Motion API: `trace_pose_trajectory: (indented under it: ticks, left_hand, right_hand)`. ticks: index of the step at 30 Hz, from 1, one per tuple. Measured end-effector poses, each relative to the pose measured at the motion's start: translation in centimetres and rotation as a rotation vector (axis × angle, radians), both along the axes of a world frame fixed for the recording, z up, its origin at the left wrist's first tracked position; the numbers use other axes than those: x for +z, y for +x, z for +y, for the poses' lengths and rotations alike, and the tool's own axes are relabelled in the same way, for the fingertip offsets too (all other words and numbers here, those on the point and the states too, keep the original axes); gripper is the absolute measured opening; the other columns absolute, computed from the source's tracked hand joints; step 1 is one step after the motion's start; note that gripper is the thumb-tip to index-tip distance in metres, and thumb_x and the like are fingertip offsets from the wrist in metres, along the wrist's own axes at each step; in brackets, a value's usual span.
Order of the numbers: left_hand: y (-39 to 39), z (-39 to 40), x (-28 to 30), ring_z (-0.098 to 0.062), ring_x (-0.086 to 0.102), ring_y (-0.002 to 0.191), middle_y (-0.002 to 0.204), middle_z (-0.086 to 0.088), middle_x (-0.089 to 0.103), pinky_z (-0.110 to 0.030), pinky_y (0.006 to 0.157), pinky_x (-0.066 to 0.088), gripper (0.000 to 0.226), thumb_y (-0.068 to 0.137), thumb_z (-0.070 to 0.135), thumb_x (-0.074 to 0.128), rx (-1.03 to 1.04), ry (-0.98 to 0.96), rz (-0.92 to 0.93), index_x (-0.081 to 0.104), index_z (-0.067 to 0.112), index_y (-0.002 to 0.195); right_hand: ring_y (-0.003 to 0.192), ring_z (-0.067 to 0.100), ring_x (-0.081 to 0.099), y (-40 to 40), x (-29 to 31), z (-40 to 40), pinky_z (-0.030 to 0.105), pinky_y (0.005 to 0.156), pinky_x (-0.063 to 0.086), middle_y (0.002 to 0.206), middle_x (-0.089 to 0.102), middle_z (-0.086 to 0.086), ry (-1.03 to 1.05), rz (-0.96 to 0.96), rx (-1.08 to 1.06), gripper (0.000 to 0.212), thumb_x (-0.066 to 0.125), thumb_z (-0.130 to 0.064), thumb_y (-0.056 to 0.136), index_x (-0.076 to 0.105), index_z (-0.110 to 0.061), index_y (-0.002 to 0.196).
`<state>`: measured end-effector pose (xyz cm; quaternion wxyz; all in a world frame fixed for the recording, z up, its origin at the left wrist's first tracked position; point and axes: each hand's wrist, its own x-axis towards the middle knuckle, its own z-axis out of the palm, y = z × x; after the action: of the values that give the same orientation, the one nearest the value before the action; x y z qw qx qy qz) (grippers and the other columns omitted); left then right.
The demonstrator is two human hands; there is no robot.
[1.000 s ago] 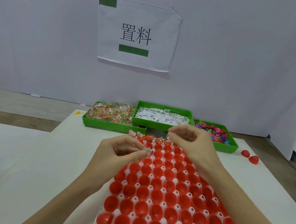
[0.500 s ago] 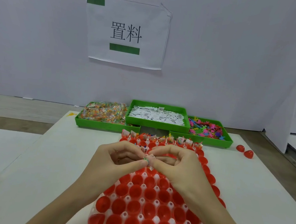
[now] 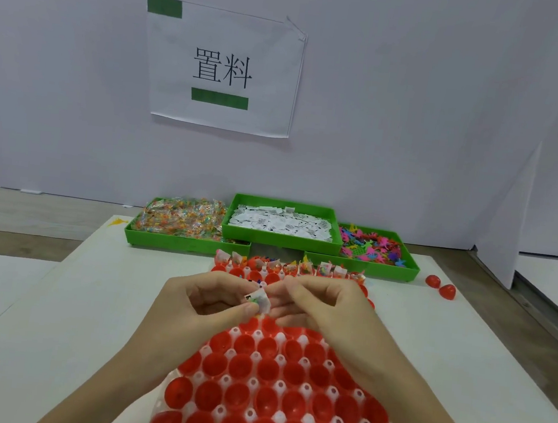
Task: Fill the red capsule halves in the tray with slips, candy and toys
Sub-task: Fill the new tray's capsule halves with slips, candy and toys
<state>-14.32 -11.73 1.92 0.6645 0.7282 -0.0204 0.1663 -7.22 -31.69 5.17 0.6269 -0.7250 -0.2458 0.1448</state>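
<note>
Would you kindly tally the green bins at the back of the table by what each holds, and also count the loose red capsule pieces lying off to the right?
Candy bin: 1
Paper slip bin: 1
Toy bin: 1
Loose red capsule pieces: 2
Total: 5

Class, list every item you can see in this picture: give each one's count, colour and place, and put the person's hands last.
capsule tray: one, white, full of red halves, table centre
filled halves: far row, red, exact count unclear
candy bin: one, green, back left
slip bin: one, green, back middle
toy bin: one, green, back right
loose capsule halves: two, red, right of bins
wall sign: one, white, black characters
slip and small pieces: white with colours, pinched between hands
left hand: pinching
right hand: pinching
</note>
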Motion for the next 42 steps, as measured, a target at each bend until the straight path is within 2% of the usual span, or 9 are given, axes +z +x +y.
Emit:
trace_pose_trajectory:
  ticks: [4, 9, 13, 15, 20, 25, 29, 36, 42]
  left_hand:
    - [0.2, 0.3, 0.0, -0.016, 0.077, 0.081, 0.085, -0.007, 0.079, -0.016, 0.074, 0.056, 0.023, 0.072, 0.033, 0.087, -0.024, -0.025, 0.045, 0.082, 0.021, 0.091]
    - [0.4, 0.7, -0.3, -0.022, 0.077, 0.082, 0.085, -0.009, 0.078, -0.020, 0.078, 0.058, 0.019, 0.078, 0.033, 0.083, -0.012, 0.006, 0.062, 0.080, 0.019, 0.090]
    - [0.6, 0.9, -0.6, -0.023, 0.076, 0.081, 0.087, -0.010, 0.078, -0.018, 0.076, 0.058, 0.022, 0.076, 0.034, 0.083, -0.017, -0.021, 0.070, 0.080, 0.017, 0.090]
    - [0.7, 0.9, -0.7, -0.022, 0.076, 0.080, 0.087, -0.010, 0.078, -0.018, 0.075, 0.057, 0.023, 0.076, 0.034, 0.083, -0.020, -0.023, 0.070, 0.080, 0.017, 0.091]
    - [0.8, 1.0, -0.8, -0.020, 0.075, 0.077, 0.085, -0.009, 0.078, -0.017, 0.073, 0.057, 0.023, 0.076, 0.035, 0.083, -0.013, -0.003, 0.069, 0.080, 0.017, 0.090]
    - [0.8, 0.9, -0.9, -0.019, 0.075, 0.077, 0.085, -0.009, 0.078, -0.018, 0.074, 0.057, 0.021, 0.077, 0.035, 0.083, -0.024, 0.018, 0.072, 0.080, 0.018, 0.090]
    - [0.8, 1.0, -0.9, -0.019, 0.074, 0.075, 0.083, -0.009, 0.077, -0.018, 0.073, 0.057, 0.020, 0.076, 0.034, 0.084, -0.022, 0.027, 0.075, 0.080, 0.018, 0.089]
    - [0.9, 1.1, -0.8, -0.019, 0.075, 0.074, 0.082, -0.010, 0.077, -0.017, 0.071, 0.056, 0.023, 0.074, 0.035, 0.084, 0.000, 0.013, 0.070, 0.080, 0.018, 0.089]
    - [0.8, 1.1, -0.7, -0.020, 0.075, 0.074, 0.082, -0.009, 0.077, -0.017, 0.072, 0.057, 0.025, 0.073, 0.036, 0.084, 0.002, 0.021, 0.076, 0.080, 0.018, 0.089]
  right_hand:
    - [0.083, 0.015, 0.074, 6.2, 0.1, -1.5, 0.022, 0.075, 0.060, 0.089, 0.077, 0.000, -0.243, -0.292, -0.316, 0.017, 0.061, -0.008, 0.099, 0.077, -0.014, 0.103]
    - [0.111, 0.022, 0.067, 16.5, -1.4, -3.9, 0.034, 0.103, 0.049, 0.121, 0.073, 0.011, -0.773, -0.483, -0.529, 0.024, 0.062, -0.008, 0.099, 0.074, -0.006, 0.120]
    - [0.091, 0.024, 0.068, 20.4, -2.5, -5.0, 0.031, 0.079, 0.049, 0.106, 0.076, 0.014, -1.023, -0.435, -0.492, 0.025, 0.072, -0.023, 0.094, 0.078, -0.003, 0.108]
    - [0.081, 0.020, 0.063, 21.5, -2.5, -5.0, 0.030, 0.072, 0.046, 0.097, 0.076, 0.012, -1.047, -0.368, -0.496, 0.030, 0.077, -0.030, 0.089, 0.078, -0.003, 0.103]
    - [0.105, 0.026, 0.067, 23.1, -2.4, -4.7, 0.036, 0.086, 0.055, 0.108, 0.072, 0.011, -1.095, -0.229, -0.525, 0.045, 0.083, -0.038, 0.081, 0.072, -0.002, 0.107]
    - [0.073, 0.017, 0.056, 23.1, -2.1, -4.5, 0.027, 0.060, 0.042, 0.081, 0.058, 0.004, -1.176, -0.202, -0.508, 0.054, 0.077, -0.057, 0.081, 0.055, -0.008, 0.089]
    - [0.072, 0.016, 0.053, 23.1, -1.9, -3.9, 0.026, 0.059, 0.041, 0.081, 0.055, 0.003, -1.225, -0.210, -0.504, 0.049, 0.076, -0.048, 0.087, 0.055, -0.006, 0.099]
    - [0.058, 0.013, 0.045, 23.3, -3.1, -4.3, 0.027, 0.054, 0.037, 0.067, 0.048, 0.003, -1.112, -0.238, -0.472, 0.044, 0.058, -0.029, 0.104, 0.038, -0.011, 0.069]
    - [0.092, 0.025, 0.066, 22.4, -2.6, -4.4, 0.039, 0.088, 0.053, 0.096, 0.072, 0.016, -0.885, -0.157, -0.431, 0.037, 0.074, -0.031, 0.092, 0.073, 0.003, 0.107]
